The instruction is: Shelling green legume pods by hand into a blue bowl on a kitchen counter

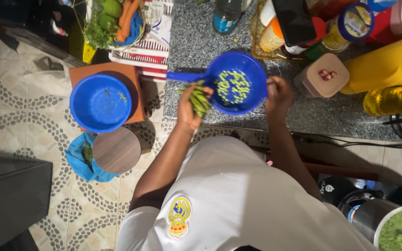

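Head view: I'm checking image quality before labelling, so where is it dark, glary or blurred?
Head view: evenly bright on the granite counter and blue colander; left edge and top-left corner fall into shadow; glare on the oil bottle; right hand slightly motion-blurred.

one head camera looks straight down from close above onto the counter (201,46) far and the floor (47,139) left.
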